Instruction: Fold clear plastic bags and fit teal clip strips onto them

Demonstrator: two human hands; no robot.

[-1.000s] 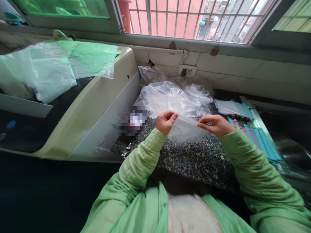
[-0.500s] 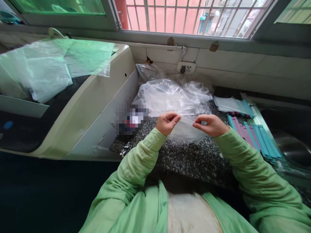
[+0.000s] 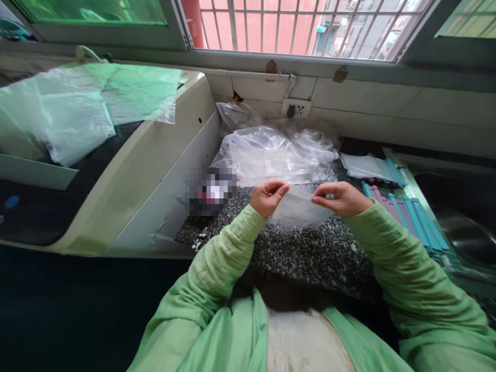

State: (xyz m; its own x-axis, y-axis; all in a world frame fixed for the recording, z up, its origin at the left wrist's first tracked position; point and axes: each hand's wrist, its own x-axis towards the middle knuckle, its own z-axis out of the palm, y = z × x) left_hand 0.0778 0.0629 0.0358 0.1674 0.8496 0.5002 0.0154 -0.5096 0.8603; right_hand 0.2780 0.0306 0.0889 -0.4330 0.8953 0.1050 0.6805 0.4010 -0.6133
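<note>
Counter: speckled dark stone worktop (image 3: 310, 258), runs front to back btwn a cream appliance (image 3: 155, 155) on the left & a steel sink (image 3: 465, 232) on the right.
Bag heap: crumpled clear plastic pile (image 3: 271, 155) at the back by the wall socket (image 3: 296, 109), just behind both hands.
Strips: teal/pink sealing sticks (image 3: 411, 219) lying right of the R hand, near the sink edge.
Small bag: clear pouch (image 3: 296, 209) held up just over the counter, hanging down from its top edge; long axis runs L–R btwn the hands, both about equally near.
Look: thin, translucent, slightly milky, soft, lower part sagging to a rounded belly.
L hand: left hand (image 3: 267, 196) pinched closed on the pouch's left top corner.
R hand: right hand (image 3: 341, 199) pinched closed on the right top corner.
</note>
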